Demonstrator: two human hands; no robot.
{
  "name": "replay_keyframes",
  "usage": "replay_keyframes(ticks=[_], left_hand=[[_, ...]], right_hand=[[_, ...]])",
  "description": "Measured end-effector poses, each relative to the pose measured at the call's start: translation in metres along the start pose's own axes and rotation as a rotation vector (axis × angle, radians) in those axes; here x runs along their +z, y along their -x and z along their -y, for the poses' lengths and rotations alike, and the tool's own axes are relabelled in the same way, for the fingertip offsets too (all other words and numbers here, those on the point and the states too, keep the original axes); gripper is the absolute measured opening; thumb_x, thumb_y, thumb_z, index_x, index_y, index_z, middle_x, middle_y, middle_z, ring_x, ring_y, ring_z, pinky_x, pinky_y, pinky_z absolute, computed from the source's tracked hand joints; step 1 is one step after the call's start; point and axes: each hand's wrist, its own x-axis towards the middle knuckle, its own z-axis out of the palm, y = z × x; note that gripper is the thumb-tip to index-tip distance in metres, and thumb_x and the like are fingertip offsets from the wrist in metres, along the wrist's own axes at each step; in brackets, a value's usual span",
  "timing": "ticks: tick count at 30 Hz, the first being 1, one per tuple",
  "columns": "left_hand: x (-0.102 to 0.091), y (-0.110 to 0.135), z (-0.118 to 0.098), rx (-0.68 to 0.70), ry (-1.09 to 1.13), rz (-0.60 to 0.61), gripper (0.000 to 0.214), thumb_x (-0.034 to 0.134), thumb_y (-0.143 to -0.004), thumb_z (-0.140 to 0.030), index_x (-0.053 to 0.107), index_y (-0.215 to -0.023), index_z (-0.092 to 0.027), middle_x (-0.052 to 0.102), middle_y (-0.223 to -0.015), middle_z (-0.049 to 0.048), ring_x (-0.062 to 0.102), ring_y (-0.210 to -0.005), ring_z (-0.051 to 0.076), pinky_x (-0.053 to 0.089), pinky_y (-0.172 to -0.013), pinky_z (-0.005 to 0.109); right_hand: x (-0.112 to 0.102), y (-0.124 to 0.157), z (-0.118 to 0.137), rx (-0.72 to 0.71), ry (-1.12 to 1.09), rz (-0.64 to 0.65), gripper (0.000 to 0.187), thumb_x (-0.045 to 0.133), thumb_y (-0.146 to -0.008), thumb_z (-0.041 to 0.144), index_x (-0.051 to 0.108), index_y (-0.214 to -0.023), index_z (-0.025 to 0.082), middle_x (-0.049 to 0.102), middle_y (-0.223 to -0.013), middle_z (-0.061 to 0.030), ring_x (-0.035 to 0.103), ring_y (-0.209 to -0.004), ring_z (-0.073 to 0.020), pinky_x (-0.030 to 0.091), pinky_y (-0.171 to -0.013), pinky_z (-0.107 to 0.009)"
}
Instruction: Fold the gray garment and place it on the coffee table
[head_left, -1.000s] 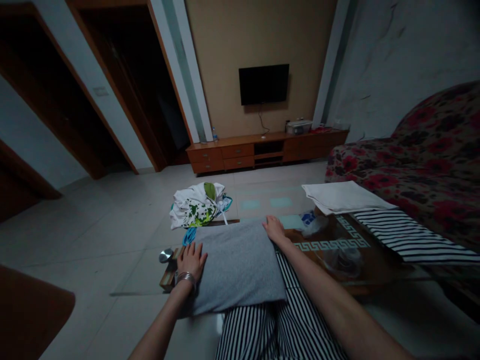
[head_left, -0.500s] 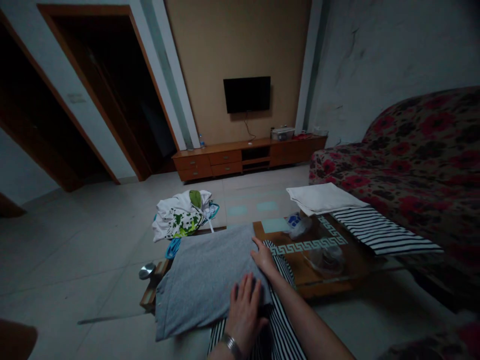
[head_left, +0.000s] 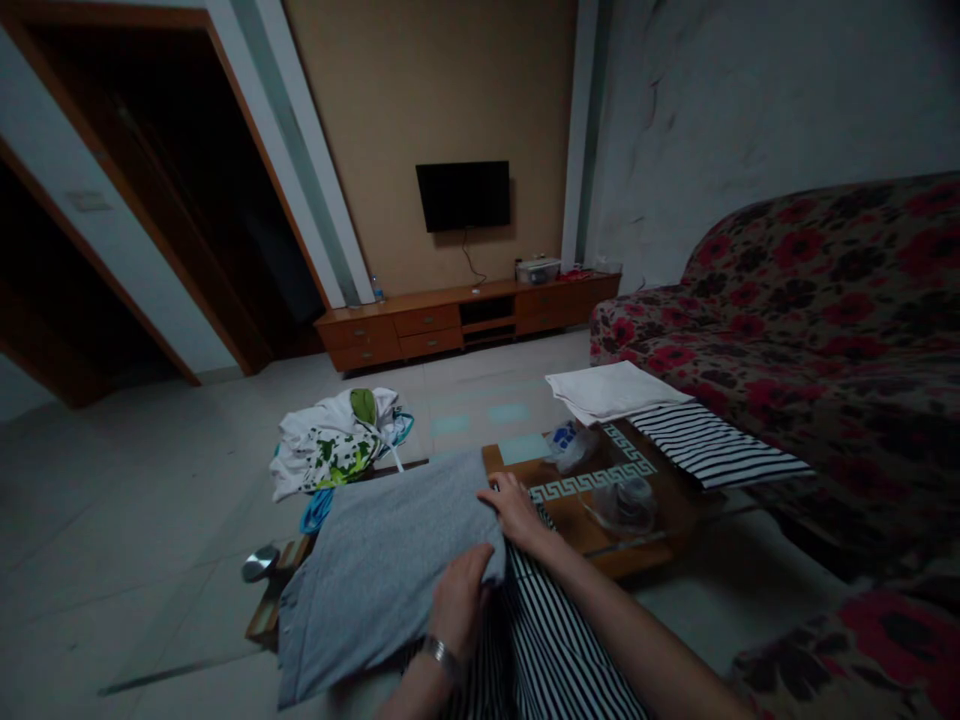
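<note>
A folded grey garment (head_left: 390, 560) lies flat over the near left part of the low table. My left hand (head_left: 461, 595), with a metal band at the wrist, curls its fingers over the garment's near right corner. At the far right edge, my right hand (head_left: 517, 510) has its thumb and fingers closed on the same cloth. Black-and-white striped fabric (head_left: 562, 630) shows beneath both forearms. Past the garment, a crumpled white and green printed cloth (head_left: 330, 435) sits in a heap, with a blue cord-like bundle (head_left: 316, 512) beside it.
On the glass-topped wooden table (head_left: 510, 455) stand clear plastic bags (head_left: 626, 505). A folded white cloth (head_left: 611, 390) and a folded striped cloth (head_left: 716, 440) lie at its right. A flowered sofa (head_left: 810, 290) borders the right. A shiny metal object (head_left: 260, 563) is left of the garment.
My left hand has gone from lying flat with spread fingers to gripping the grey garment's near corner. My right hand keeps to the edge. The whole view has shifted, so things appear farther left.
</note>
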Motion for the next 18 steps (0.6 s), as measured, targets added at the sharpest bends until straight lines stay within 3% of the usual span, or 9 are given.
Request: replay_keyframes(ticks=[3,6,8,11,14,18], left_hand=[[-0.058,-0.015,0.003,-0.074,0.345,-0.025,0.041,0.037,-0.082,-0.020,0.059,-0.116,-0.016,0.068,-0.106,0.0068,0.063,-0.096,0.021,0.048,-0.089,0.036],[-0.135,-0.032,0.019,-0.141,0.619,-0.111,0.029,0.045,-0.080,-0.034,0.063,-0.095,-0.017,0.069,-0.095,0.0045,0.062,-0.088,0.022,0.051,-0.078,0.033],[-0.187,-0.038,0.031,-0.225,0.776,-0.125,0.028,0.054,-0.075,-0.037,0.061,-0.092,-0.016,0.068,-0.085,0.0042,0.063,-0.076,0.021,0.052,-0.067,0.030],[-0.250,-0.041,0.039,-0.256,0.945,-0.185,0.030,0.063,-0.071,-0.034,0.059,-0.093,-0.015,0.066,-0.079,0.0034,0.061,-0.064,0.016,0.051,-0.058,0.027],[-0.292,-0.044,0.038,-0.156,0.989,-0.254,0.030,0.067,-0.071,-0.030,0.060,-0.095,-0.015,0.065,-0.080,0.0038,0.061,-0.067,0.015,0.052,-0.062,0.027],[-0.322,-0.056,0.038,-0.001,0.923,-0.404,0.027,0.069,-0.073,-0.029,0.062,-0.093,-0.013,0.065,-0.081,0.0055,0.062,-0.082,0.019,0.053,-0.079,0.037]], right_hand=[[-0.007,-0.018,0.002,-0.060,0.014,-0.006,0.035,0.053,-0.076,0.007,0.068,-0.102,0.024,0.045,-0.135,-0.0082,0.033,-0.126,-0.0202,0.028,-0.102,-0.040],[-0.025,-0.045,0.007,-0.098,-0.170,0.073,0.025,0.057,-0.071,0.008,0.069,-0.090,0.017,0.061,-0.112,-0.0072,0.048,-0.109,-0.0182,0.034,-0.095,-0.033],[-0.048,-0.064,0.015,-0.113,-0.278,0.114,0.017,0.057,-0.071,0.014,0.067,-0.085,0.014,0.064,-0.090,-0.0029,0.054,-0.088,-0.0151,0.040,-0.080,-0.026],[-0.095,-0.091,0.036,-0.166,-0.335,0.096,0.015,0.056,-0.074,0.024,0.063,-0.080,0.013,0.057,-0.071,0.0027,0.050,-0.068,-0.0107,0.037,-0.062,-0.020],[-0.149,-0.112,0.065,-0.267,-0.274,0.017,0.018,0.060,-0.074,0.031,0.062,-0.077,0.013,0.053,-0.067,0.0044,0.047,-0.065,-0.0088,0.032,-0.058,-0.019],[-0.214,-0.127,0.105,-0.369,-0.032,-0.054,0.023,0.063,-0.074,0.033,0.064,-0.083,0.012,0.057,-0.073,0.0027,0.050,-0.069,-0.0081,0.031,-0.062,-0.019]])
